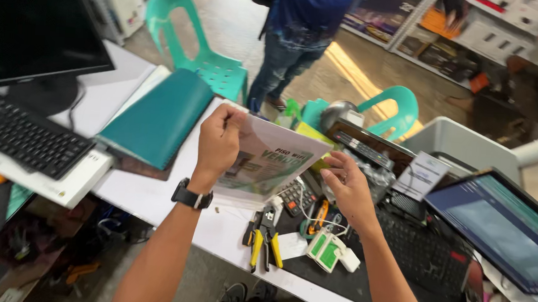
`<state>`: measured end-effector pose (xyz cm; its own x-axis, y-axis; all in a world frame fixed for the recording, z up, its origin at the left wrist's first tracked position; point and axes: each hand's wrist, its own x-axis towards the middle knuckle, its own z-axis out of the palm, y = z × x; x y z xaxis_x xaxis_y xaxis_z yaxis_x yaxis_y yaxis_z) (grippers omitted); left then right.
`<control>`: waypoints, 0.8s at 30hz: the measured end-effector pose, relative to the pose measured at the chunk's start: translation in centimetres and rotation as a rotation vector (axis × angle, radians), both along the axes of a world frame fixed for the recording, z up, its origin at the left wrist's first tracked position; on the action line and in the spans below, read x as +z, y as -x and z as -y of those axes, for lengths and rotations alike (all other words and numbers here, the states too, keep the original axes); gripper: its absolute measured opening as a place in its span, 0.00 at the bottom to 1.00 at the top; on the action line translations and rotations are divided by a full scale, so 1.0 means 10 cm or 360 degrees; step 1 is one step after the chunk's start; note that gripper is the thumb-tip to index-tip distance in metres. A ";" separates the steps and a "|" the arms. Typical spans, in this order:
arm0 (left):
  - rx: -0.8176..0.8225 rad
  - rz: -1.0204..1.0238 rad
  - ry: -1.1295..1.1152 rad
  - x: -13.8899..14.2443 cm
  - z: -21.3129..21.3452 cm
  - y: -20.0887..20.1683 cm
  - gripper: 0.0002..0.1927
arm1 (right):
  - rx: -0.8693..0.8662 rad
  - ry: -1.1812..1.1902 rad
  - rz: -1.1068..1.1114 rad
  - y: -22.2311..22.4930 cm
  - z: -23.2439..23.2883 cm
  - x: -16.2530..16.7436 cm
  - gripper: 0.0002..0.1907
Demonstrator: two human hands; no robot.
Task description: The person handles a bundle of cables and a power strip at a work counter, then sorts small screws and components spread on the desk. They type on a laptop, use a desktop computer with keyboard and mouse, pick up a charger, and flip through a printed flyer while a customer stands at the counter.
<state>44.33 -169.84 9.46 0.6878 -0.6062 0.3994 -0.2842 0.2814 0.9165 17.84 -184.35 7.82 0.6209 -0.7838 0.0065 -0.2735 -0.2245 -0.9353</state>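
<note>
A glossy printed sheet (269, 162) with green and white graphics hangs above the white counter (152, 194), held by both my hands. My left hand (218, 142), with a black watch on the wrist, grips the sheet's upper left corner. My right hand (348, 187) pinches its right edge. Under the sheet lie yellow-handled pliers (266, 239), a small calculator (295, 197) and white-and-green plugs (330, 251) on a black mat.
A teal binder (157, 119), a black keyboard (22, 135) and a dark monitor (28, 24) sit at left. A tilted screen (504, 229) and second keyboard (423, 247) are at right. Beyond the counter stand two teal chairs (209, 58) and a person in blue (296, 39).
</note>
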 end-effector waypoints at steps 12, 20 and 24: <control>-0.0470 0.0671 -0.0388 0.12 0.55 -0.17 0.09 | 0.0742 -0.0299 -0.0061 -0.36 0.12 -0.05 0.24; -0.0596 0.0541 -0.0525 0.04 1.10 0.26 0.13 | 0.0400 -0.0580 0.0497 -0.34 0.49 -0.62 0.20; -0.0368 0.0740 -0.0373 -0.19 1.12 0.11 0.14 | 0.0086 -0.0916 0.0677 -0.25 0.61 -0.76 0.18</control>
